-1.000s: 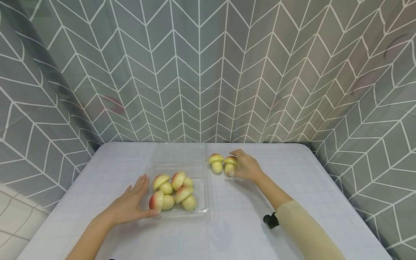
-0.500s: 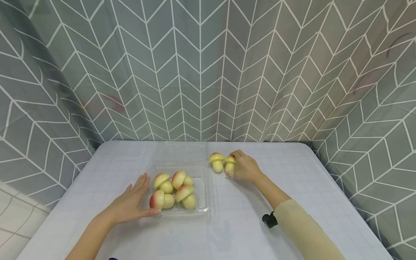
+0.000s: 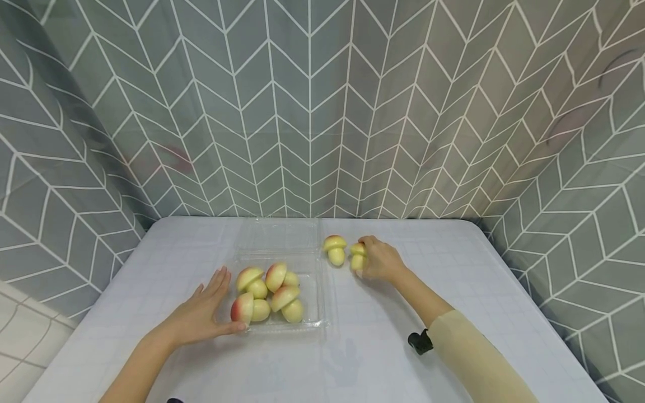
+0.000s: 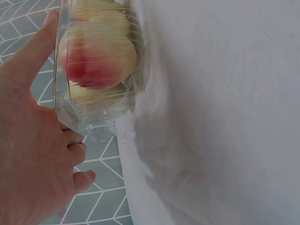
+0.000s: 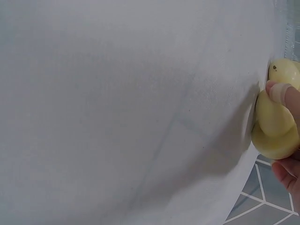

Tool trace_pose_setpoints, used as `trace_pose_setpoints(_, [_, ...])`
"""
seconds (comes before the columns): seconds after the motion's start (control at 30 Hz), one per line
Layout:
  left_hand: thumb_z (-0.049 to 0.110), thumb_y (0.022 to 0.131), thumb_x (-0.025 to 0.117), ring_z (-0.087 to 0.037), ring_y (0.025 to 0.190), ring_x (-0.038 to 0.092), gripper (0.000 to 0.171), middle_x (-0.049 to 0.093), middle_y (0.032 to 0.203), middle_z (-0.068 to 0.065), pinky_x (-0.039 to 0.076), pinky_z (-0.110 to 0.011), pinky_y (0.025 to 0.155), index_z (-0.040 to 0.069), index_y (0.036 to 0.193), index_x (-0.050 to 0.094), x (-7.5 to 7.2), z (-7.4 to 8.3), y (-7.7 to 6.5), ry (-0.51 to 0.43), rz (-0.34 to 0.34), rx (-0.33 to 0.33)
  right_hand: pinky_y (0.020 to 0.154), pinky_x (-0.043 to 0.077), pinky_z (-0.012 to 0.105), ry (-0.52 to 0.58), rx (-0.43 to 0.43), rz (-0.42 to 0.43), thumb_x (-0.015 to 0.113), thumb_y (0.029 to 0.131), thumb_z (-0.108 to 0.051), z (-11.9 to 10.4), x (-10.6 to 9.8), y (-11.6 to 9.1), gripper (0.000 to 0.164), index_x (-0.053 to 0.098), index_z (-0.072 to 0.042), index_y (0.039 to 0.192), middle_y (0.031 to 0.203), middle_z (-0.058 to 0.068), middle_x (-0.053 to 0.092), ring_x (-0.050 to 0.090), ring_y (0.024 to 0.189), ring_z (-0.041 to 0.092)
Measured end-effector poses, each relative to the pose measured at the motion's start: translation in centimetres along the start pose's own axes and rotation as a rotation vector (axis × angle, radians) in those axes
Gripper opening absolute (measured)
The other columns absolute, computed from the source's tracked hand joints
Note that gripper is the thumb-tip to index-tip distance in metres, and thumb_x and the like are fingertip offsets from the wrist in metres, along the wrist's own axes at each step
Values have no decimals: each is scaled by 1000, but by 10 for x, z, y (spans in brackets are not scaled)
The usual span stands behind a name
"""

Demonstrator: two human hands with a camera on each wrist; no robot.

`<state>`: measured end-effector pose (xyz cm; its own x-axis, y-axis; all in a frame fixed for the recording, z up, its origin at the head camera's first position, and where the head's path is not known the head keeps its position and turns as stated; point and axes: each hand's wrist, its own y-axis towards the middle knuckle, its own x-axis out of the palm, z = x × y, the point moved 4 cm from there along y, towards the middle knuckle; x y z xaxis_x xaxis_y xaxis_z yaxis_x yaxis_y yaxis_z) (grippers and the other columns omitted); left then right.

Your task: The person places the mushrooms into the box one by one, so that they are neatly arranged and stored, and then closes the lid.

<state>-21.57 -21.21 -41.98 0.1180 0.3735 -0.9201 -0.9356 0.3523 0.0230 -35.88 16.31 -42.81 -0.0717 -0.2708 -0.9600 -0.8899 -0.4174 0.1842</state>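
Observation:
My left hand (image 3: 199,314) rests against the left side of a clear plastic clamshell box (image 3: 313,299), fingers spread and straight, thumb at its near corner. Several yellow toy mushrooms (image 3: 284,299) with reddish caps lie inside. Through the box wall in the left wrist view, a red-blushed mushroom cap (image 4: 98,58) shows. My right hand (image 3: 382,260) grips one mushroom (image 3: 358,261) that stands upright right of the box, covering its right side. Thumb and fingers hold that mushroom (image 5: 274,117) in the right wrist view. Another mushroom (image 3: 335,250) stands upright just left of it.
The box's lid (image 3: 279,235) lies open toward the back of the white-covered table (image 3: 393,347). A grey patterned curtain (image 3: 309,112) hangs behind and at both sides. A black device (image 3: 420,341) sits by the right sleeve.
The right hand has shifted the mushroom it holds slightly right, widening the gap to the mushroom beside it. My left hand and the box stay in place.

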Motion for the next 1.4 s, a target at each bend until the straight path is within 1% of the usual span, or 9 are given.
trace_pose_setpoints(0.1, [63,74,71,-45,142,13,118,12,154,-32,16,-66,109,-14,146,19,0,0,0,-1,3,4,74,53,44,-5,-10,1,84,65,-33,-2,-1,-3,74,53,0,123,113,15,60,62,87,29])
trace_pose_setpoints(0.27, [65,74,70,-45,142,14,118,12,154,-32,16,-66,109,-15,146,20,0,-1,0,0,8,6,76,52,44,-1,-9,-22,83,63,-32,-3,-3,-8,77,51,0,126,116,15,59,61,90,28])
trace_pose_setpoints(0.37, [65,74,69,-45,142,14,118,12,154,-32,16,-65,109,-15,146,20,0,-1,0,3,10,8,77,52,44,20,-13,-1,81,62,-31,-2,-8,-12,78,51,1,126,117,15,58,60,91,29])
trace_pose_setpoints(0.5, [65,74,70,-45,142,14,118,13,154,-32,17,-65,109,-15,146,20,-1,0,-1,1,8,9,77,51,44,45,-37,77,79,61,-31,1,-18,-15,77,51,0,126,116,14,58,59,92,28])
trace_pose_setpoints(0.7, [65,74,69,-45,142,14,118,13,154,-32,17,-65,109,-15,146,20,-1,1,0,0,7,5,75,51,43,90,-63,199,79,60,-31,3,-36,-20,77,51,-3,126,113,11,59,59,89,27])
trace_pose_setpoints(0.9, [65,74,69,-45,142,14,118,13,154,-32,16,-66,109,-15,145,20,-2,2,0,-8,4,4,79,51,43,112,-126,301,79,60,-30,5,-48,-23,76,51,-3,126,114,10,59,60,93,27])
trace_pose_setpoints(1.17, [65,74,69,-46,142,14,118,13,154,-32,16,-66,108,-15,146,20,-1,0,1,-2,2,9,83,49,43,137,-195,384,83,60,-29,2,-62,-27,77,50,-4,125,112,9,59,58,96,26])
trace_pose_setpoints(1.4, [65,74,69,-46,141,14,118,12,154,-32,16,-66,108,-14,146,19,-1,-1,1,1,2,15,82,50,43,124,-241,444,83,58,-29,-3,-71,-28,80,50,-3,126,112,10,59,59,96,27])
